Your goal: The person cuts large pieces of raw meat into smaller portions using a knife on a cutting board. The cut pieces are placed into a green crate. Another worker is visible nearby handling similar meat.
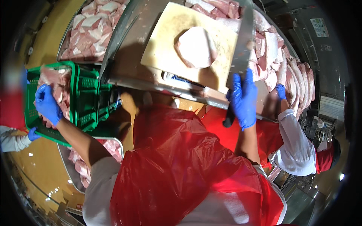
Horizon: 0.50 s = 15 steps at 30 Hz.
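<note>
My right hand, in a blue glove, grips the black handle of a large knife. Its wide blade points away from me, over the right edge of the cutting board. A pale, fat-covered piece of meat lies on that board. To the left, my gloved left hand is above a green crate that holds pieces of meat. Its fingers are curled in close to the meat; whether a piece is between them is hidden.
Trays of cut meat stand at far left and low left. Large slabs are heaped on the right. A co-worker's gloved hand touches them; another person's hand is beside the crate. A long dark rod leans at the table's left edge.
</note>
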{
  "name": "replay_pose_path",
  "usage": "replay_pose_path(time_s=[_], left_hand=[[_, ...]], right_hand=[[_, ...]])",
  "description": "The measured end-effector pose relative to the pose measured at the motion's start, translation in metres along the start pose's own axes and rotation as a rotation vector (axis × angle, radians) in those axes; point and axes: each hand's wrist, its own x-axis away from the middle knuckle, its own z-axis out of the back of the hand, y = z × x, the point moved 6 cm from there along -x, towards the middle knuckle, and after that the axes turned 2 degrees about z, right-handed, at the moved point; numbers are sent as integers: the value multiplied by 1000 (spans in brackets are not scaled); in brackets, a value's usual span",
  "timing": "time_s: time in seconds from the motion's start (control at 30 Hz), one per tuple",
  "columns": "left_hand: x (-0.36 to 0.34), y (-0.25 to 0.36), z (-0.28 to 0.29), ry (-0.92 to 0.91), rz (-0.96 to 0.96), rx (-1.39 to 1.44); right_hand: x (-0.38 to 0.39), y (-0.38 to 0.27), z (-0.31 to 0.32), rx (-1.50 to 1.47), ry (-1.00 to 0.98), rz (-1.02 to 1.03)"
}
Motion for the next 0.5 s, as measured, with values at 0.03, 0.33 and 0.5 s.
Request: replay_pose_path(time_s=[0.03, 0.33, 0.5], left_hand=[[-20, -47, 20, 33, 66, -147], [104, 167, -255, -667, -626, 194], [189, 233, -389, -1081, -354, 638]], right_hand=[[5, 13, 14, -4, 47, -88], [-31, 81, -26, -702, 92, -40], [-46, 61, -75, -984, 29, -22]])
